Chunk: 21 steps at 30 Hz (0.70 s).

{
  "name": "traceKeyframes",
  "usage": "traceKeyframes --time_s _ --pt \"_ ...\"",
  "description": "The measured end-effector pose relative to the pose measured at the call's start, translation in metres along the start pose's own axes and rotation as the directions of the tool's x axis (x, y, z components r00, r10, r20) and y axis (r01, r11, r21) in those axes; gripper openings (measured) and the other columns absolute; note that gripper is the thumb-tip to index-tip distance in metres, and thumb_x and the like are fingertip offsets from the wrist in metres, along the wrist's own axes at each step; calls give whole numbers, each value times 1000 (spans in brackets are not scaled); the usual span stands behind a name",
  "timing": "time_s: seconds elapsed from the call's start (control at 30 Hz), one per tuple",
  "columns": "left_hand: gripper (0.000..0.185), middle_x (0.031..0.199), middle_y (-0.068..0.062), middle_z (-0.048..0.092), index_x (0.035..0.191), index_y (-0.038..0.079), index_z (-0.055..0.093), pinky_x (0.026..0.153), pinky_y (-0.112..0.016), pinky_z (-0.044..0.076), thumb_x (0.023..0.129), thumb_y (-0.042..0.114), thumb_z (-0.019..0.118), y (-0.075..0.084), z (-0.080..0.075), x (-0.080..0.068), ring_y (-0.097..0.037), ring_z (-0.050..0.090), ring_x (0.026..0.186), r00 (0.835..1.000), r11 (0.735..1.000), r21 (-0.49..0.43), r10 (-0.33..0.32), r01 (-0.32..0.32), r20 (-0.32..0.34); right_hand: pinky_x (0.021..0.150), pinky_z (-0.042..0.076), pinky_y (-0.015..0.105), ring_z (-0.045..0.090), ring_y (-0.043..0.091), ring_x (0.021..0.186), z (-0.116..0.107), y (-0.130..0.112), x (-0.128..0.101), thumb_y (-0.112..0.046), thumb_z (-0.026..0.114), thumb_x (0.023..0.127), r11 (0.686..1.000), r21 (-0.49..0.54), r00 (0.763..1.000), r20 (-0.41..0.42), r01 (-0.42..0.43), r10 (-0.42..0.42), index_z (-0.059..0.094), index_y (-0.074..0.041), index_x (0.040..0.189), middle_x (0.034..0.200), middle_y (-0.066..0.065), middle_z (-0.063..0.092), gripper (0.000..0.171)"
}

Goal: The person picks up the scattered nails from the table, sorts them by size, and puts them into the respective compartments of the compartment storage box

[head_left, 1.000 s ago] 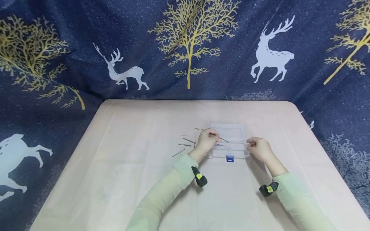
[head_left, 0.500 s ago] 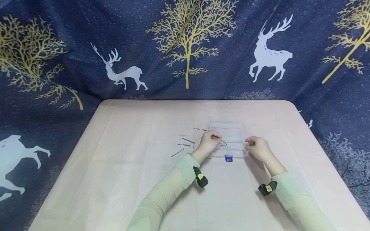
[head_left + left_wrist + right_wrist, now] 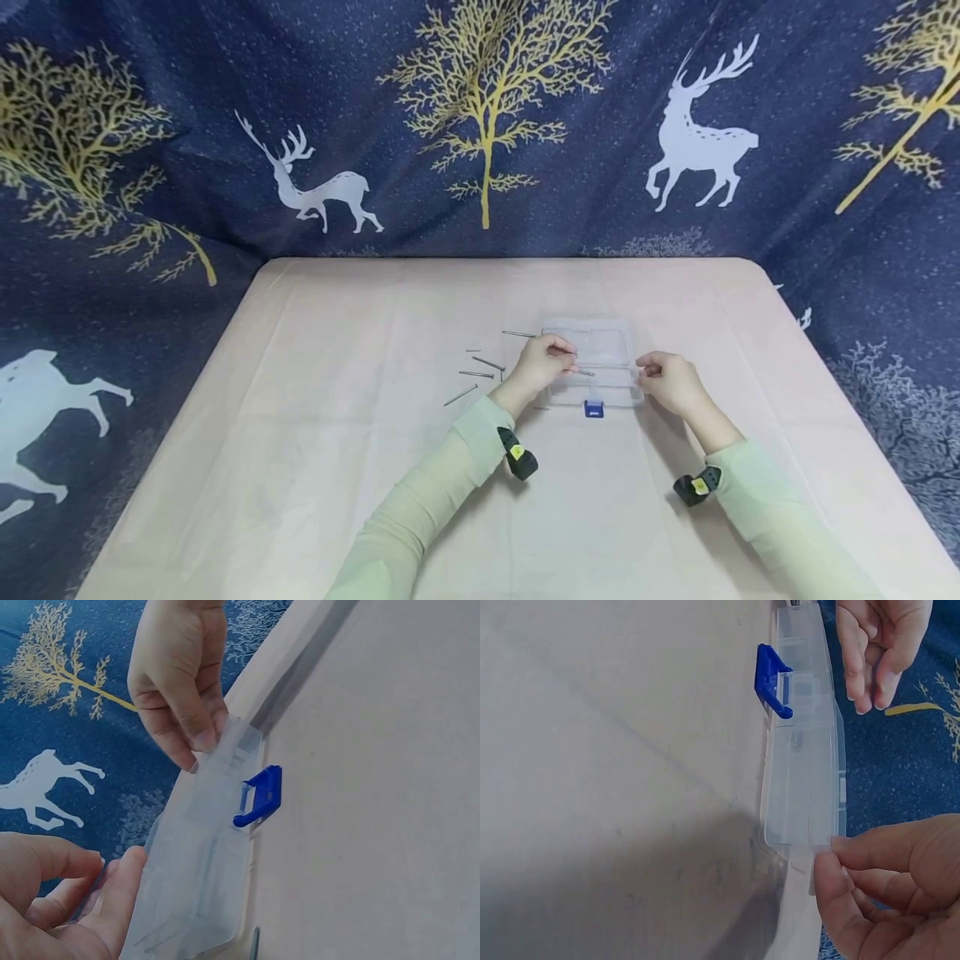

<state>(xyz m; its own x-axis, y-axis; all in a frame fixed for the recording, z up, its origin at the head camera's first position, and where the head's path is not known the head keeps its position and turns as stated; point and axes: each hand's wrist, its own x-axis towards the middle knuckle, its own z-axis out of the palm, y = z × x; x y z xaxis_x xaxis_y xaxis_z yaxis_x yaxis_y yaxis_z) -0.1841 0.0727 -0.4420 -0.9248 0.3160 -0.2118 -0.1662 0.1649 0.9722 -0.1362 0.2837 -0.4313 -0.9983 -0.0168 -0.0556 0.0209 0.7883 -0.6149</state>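
A clear plastic storage box with a blue latch lies opened on the table, its lid folded back. Over its left side hangs my left hand, thumb and fingertips slightly apart in the left wrist view, with no nail visible between them. A nail shows just beyond those fingertips, over or inside the box; the head view does not settle which. My right hand pinches the box's right end between thumb and forefinger, plain in the right wrist view. Part of the lid is hidden behind the left hand.
Several loose nails lie on the table left of the box. Another nail rests near the lid's left edge. The pale table ends at a dark blue curtain printed with deer and trees.
The nail that the left fingers held slanting down over the box now lies flatter and looks free of the fingertips. My right hand has stayed at the box's end.
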Motion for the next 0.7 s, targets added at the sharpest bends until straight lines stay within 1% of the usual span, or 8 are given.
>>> traceKeyframes --time_s 0.1,0.17,0.33,0.43,0.47,0.53,0.6,0.7 --pt "16 99 -20 65 104 -5 61 74 -22 58 89 -3 58 1 -5 0 -23 69 83 1000 1000 -16 5 -5 19 65 53 34 63 34 80 -1 -1 1 1 61 80 1000 4 1000 6 5 -5 59 16 105 87 25 65 29" --pt "17 102 -22 65 105 -7 60 76 -25 58 89 -4 57 3 -8 0 -27 69 87 999 999 -30 17 -17 28 66 54 35 63 34 80 -1 -3 1 1 61 80 1000 7 1000 7 8 -8 58 17 105 86 25 65 29" --pt "17 104 -23 64 105 -10 60 81 -35 58 90 -4 57 8 -19 -3 -34 67 91 997 997 -29 66 -65 31 66 53 34 62 33 79 1 -4 0 1 61 81 1000 -2 1000 2 8 -8 58 16 105 86 24 65 29" --pt "16 103 -22 64 104 -9 61 82 -38 58 89 -3 59 13 -25 -5 -32 66 88 993 993 31 112 -113 29 66 53 34 62 32 79 1 -3 0 0 60 81 1000 -4 1000 4 4 -4 58 16 105 86 23 65 29" --pt "16 103 -21 64 103 -8 62 81 -37 58 89 -2 59 15 -28 -6 -29 66 87 991 990 60 128 -129 28 67 53 34 62 32 80 2 -3 -1 0 60 81 1000 -6 1000 3 5 -5 58 16 105 86 23 65 29" --pt "15 101 -19 65 102 -5 64 78 -31 57 88 0 61 17 -33 -7 -24 64 85 987 979 128 157 -158 18 67 53 36 62 32 80 2 -2 -1 0 60 82 1000 -9 1000 1 7 -7 58 16 106 86 23 65 29" --pt "14 100 -16 65 101 -2 65 74 -23 55 88 2 61 19 -39 -8 -19 62 86 985 967 189 172 -170 5 68 54 37 62 32 80 2 -2 -2 0 60 82 1000 -15 1000 -1 9 -9 58 16 106 86 23 65 29" --pt "15 102 -14 66 101 0 66 72 -19 51 88 3 61 19 -48 -11 -20 60 90 984 954 246 180 -173 -5 67 54 38 62 33 80 2 -1 -2 0 60 82 1000 -20 1000 0 7 -7 58 16 106 86 24 65 29"
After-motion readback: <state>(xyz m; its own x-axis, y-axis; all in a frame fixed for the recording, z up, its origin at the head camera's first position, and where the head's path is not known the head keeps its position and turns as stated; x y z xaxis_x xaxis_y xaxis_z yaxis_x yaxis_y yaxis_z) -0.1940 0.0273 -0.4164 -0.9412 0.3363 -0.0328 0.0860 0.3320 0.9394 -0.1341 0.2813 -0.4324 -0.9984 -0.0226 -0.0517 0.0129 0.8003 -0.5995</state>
